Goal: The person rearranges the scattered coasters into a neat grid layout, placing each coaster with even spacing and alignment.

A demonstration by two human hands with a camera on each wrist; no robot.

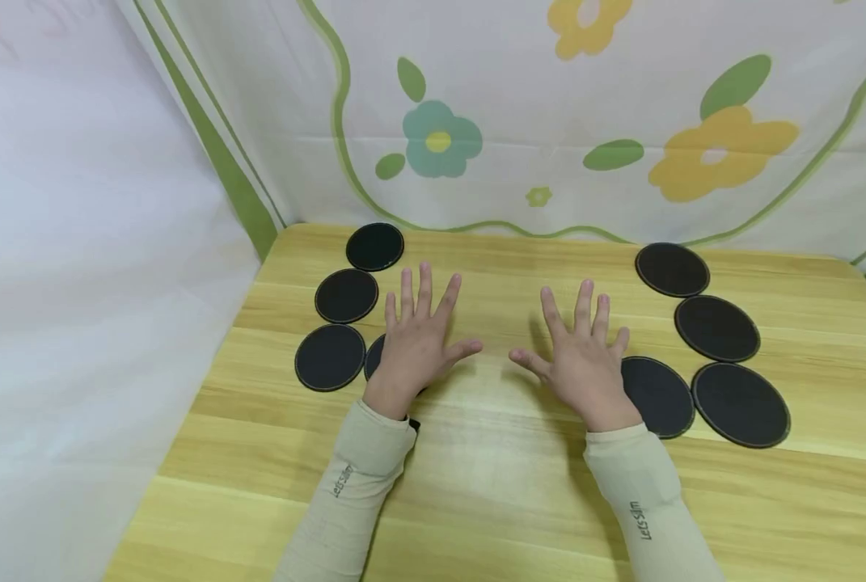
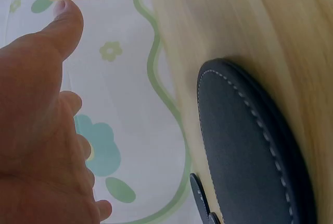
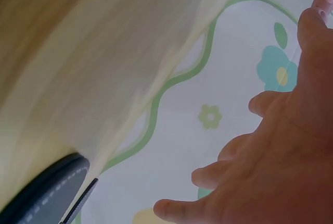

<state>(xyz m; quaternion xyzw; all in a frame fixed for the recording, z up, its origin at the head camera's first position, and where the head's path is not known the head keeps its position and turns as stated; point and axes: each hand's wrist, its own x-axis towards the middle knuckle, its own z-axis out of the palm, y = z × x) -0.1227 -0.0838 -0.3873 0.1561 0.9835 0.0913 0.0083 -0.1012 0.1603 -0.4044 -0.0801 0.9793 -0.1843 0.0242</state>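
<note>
My left hand (image 1: 416,352) is held over the table with its fingers spread and straight, holding nothing. Beneath it, partly hidden by the wrist, lies a round black coaster (image 1: 374,356); in the left wrist view this coaster (image 2: 239,146) shows pale stitching along its rim. My right hand (image 1: 584,364) is likewise spread, palm down and holding nothing. Closest to it is another round black coaster (image 1: 658,396), slightly overlapped by the wrist. In the right wrist view, the right hand's fingers (image 3: 213,174) stand apart from the stitched coaster (image 3: 49,193).
Several more black coasters lie flat on the wooden table (image 1: 491,485): a column by the left edge, including a back one (image 1: 375,246), and a line at the right, including a front one (image 1: 741,404). A flowered white curtain (image 1: 505,97) hangs behind the table's back edge.
</note>
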